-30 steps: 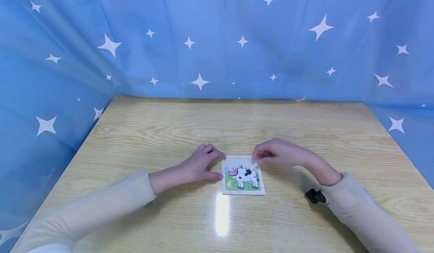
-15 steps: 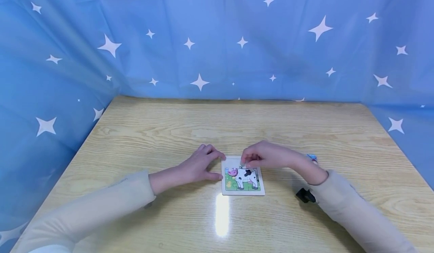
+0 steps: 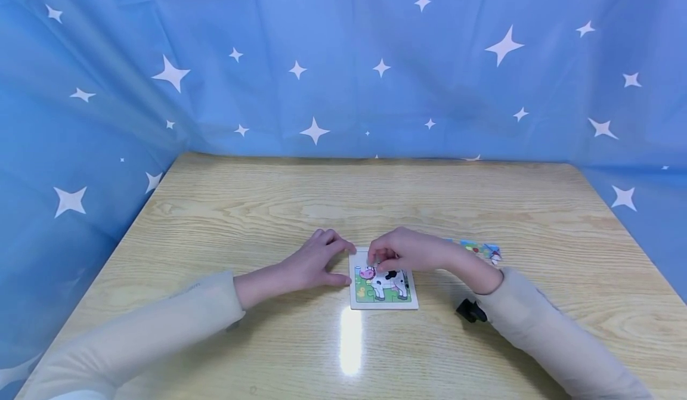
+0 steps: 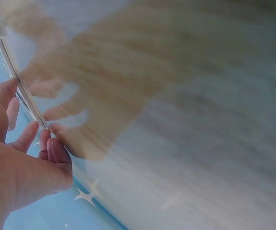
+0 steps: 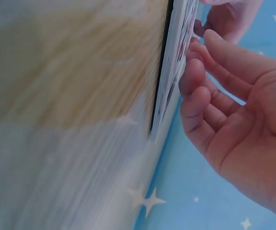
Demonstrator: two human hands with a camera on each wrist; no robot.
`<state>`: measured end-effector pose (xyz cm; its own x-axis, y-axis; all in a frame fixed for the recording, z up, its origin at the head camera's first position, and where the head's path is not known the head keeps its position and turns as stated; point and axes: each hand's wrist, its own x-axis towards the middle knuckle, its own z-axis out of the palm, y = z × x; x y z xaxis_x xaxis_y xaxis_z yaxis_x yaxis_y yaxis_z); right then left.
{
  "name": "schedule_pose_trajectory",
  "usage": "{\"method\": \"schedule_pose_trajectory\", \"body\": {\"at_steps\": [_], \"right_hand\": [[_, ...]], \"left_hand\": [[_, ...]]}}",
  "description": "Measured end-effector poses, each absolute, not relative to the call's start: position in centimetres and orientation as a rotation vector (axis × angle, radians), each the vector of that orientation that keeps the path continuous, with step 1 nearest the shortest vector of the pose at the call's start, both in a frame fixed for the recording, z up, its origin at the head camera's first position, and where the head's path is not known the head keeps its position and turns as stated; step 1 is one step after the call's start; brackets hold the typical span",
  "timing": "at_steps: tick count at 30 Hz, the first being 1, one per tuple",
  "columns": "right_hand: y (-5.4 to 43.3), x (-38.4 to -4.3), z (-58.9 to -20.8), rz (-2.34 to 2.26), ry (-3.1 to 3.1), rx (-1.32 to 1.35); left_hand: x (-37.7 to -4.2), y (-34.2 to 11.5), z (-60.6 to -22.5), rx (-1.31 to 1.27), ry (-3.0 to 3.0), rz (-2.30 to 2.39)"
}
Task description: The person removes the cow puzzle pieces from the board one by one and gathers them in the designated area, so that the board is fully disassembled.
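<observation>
A square jigsaw puzzle (image 3: 396, 295) with a cow picture lies in a pale frame (image 3: 384, 306) at mid-table. Its upper part shows bare pale backing, partly covered by a hand. My left hand (image 3: 311, 260) presses thumb and index finger, spread apart, against the frame's left edge; the left wrist view shows the fingertips (image 4: 46, 132) along the thin rim. Over the cow's head, my right hand (image 3: 405, 250) bends its fingers in a pinch on a small puzzle piece, mostly hidden by the fingers. In the right wrist view, curled fingers (image 5: 195, 103) stand close over the puzzle face.
Several loose puzzle pieces (image 3: 491, 253) with blue parts lie on the wooden table (image 3: 268, 191) behind the right forearm. A small black object (image 3: 471, 311) shows at the right cuff. A blue curtain (image 3: 343, 60) with white stars surrounds the back and sides.
My right hand has moved left across the frame, from its upper right corner to over the cow's head. Loose pieces behind the forearm have come into view. The left hand stays put.
</observation>
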<state>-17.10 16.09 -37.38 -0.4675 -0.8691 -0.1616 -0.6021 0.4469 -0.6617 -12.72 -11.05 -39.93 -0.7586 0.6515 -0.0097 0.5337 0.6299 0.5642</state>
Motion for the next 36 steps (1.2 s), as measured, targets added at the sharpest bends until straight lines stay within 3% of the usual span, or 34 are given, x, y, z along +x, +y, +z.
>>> {"method": "schedule_pose_trajectory", "body": {"at_steps": [36], "right_hand": [[14.2, -16.4, -36.9, -0.592, 2.213, -1.205]], "left_hand": [[-12.6, -11.0, -40.1, 1.035, 2.669, 0.807]]}}
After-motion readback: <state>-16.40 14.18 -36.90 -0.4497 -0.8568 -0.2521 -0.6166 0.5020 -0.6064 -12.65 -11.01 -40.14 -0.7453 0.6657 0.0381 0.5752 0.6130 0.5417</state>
